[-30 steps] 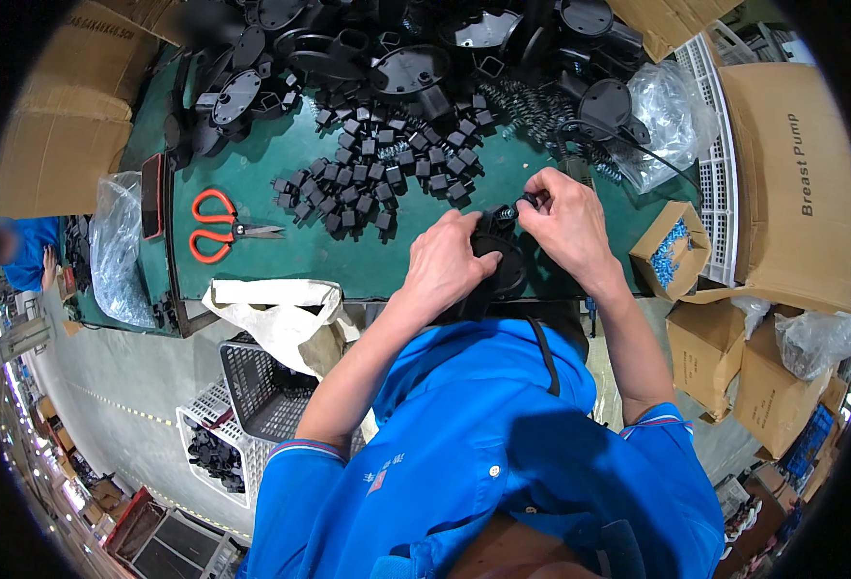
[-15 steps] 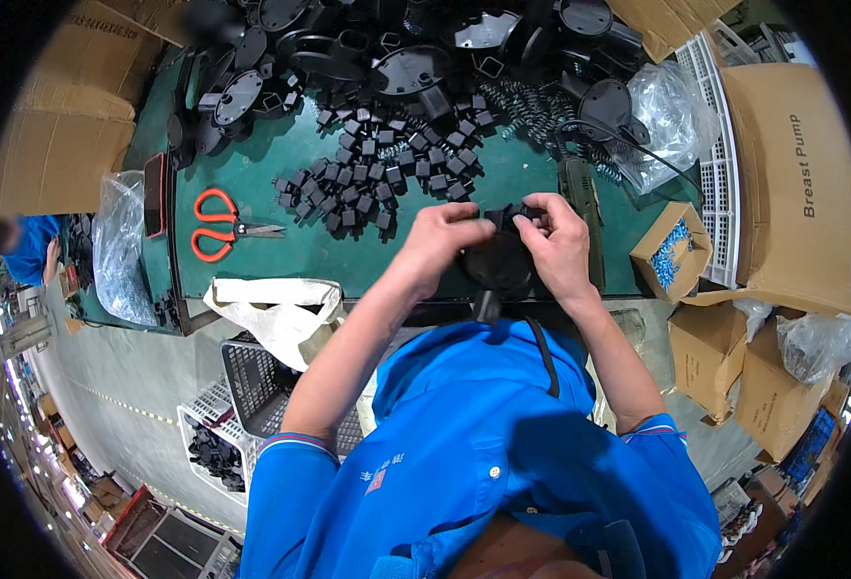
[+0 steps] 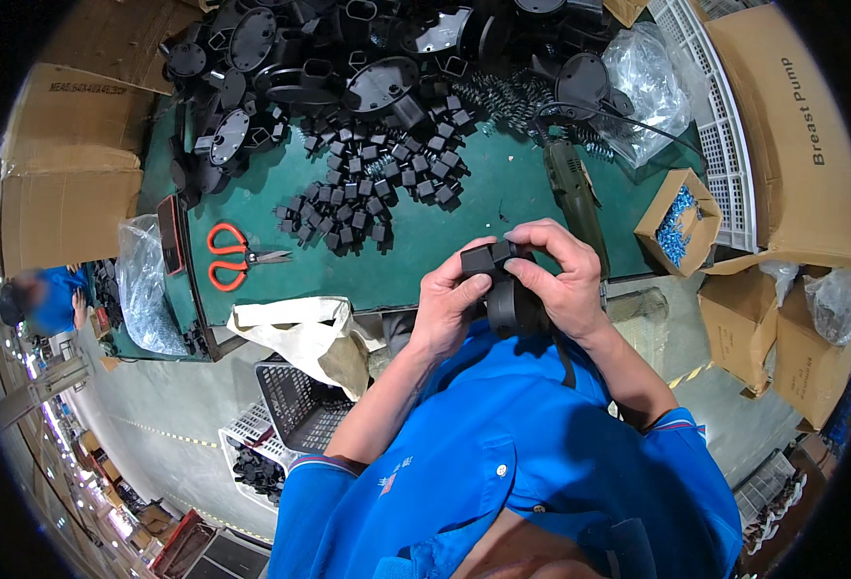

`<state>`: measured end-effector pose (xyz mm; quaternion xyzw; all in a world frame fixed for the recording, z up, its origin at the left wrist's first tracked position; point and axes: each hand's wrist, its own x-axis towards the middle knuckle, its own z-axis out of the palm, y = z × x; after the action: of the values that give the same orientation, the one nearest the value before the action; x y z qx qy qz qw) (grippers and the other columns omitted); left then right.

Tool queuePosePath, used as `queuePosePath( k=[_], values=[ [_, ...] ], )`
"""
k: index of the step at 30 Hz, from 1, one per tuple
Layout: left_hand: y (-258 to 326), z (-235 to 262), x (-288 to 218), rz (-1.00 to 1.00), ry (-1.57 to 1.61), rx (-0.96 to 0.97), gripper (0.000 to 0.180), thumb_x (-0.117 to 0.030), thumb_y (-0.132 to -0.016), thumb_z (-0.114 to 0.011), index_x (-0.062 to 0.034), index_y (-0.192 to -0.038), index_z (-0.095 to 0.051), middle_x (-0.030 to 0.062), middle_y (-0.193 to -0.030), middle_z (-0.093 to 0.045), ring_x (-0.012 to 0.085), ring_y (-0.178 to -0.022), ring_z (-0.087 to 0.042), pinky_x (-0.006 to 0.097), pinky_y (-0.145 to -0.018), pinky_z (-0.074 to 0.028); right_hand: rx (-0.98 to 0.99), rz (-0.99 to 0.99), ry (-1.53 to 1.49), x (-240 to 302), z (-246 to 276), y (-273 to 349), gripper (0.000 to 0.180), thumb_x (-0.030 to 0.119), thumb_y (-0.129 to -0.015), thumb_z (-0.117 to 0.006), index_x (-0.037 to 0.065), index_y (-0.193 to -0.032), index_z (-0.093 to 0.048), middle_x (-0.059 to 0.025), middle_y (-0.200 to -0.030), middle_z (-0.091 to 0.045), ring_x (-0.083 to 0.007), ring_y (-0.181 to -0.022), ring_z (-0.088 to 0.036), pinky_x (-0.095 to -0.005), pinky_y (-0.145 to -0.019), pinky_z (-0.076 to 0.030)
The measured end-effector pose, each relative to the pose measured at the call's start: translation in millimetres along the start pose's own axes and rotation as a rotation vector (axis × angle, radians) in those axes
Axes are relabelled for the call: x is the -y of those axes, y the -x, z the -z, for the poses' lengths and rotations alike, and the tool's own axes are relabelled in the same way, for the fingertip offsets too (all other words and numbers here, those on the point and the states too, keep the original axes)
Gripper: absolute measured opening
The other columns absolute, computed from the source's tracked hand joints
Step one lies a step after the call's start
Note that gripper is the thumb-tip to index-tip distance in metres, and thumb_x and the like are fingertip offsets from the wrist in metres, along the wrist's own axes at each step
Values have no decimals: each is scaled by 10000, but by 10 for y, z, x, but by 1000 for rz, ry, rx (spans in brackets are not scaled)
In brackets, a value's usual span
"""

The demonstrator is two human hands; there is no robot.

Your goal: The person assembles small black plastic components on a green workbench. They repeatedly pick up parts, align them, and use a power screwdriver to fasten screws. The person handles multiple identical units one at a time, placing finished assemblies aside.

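While both hands are working close to chest, left hand [image 3: 448,307] is gripping round black part [image 3: 512,304] from side, right hand [image 3: 559,280] is curling over small black block [image 3: 483,259], probably pressing it on. All this happening just below green desk [image 3: 425,261] edge, block pile [image 3: 368,198] further up.

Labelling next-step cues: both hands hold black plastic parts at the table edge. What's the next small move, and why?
Probably press the small black square plastic block down onto the round black plastic part. The left hand pinches the block at the round part's top edge, and the right hand wraps the round part, bracing it; whether the block is seated cannot be seen.
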<state>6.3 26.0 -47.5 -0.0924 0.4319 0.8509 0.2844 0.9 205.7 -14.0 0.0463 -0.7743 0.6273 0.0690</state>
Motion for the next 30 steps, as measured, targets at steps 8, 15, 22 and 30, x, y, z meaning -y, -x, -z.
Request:
queuePosePath(
  k=[8,15,22,30],
  values=[
    [25,-117,-206,156,174,105,416,-210,-958,-638,-25,-1321,-551,58,-1163,-649,150,-1018,-632,307,-876,-531,-94,119,43,108,8,22,241,-3,-772,-738,-21,-994,-645,-129,-916,-656,-239,-825,-660,-310,-751,-517],
    [33,-188,-244,207,201,96,397,-226,-987,-598,-30,-1326,-532,71,-1186,-639,151,-1018,-640,303,-870,-546,-182,68,63,50,-40,46,224,-13,-776,-732,-24,-981,-641,-125,-907,-652,-225,-806,-652,-308,-738,-516],
    [64,-233,-175,177,195,48,420,-228,-979,-610,-29,-1339,-525,77,-1201,-634,154,-1036,-636,304,-882,-543,-177,60,-29,45,-16,56,234,-16,-766,-742,-25,-976,-641,-117,-898,-654,-218,-811,-655,-302,-728,-518],
    [-98,-222,-482,114,-293,-6,366,-140,-914,-673,7,-1246,-629,64,-1141,-660,134,-985,-624,272,-869,-509,-124,-15,-22,-8,-24,101,239,-25,-756,-715,-17,-980,-633,-115,-893,-655,-225,-797,-663,-321,-716,-521]
  ],
)
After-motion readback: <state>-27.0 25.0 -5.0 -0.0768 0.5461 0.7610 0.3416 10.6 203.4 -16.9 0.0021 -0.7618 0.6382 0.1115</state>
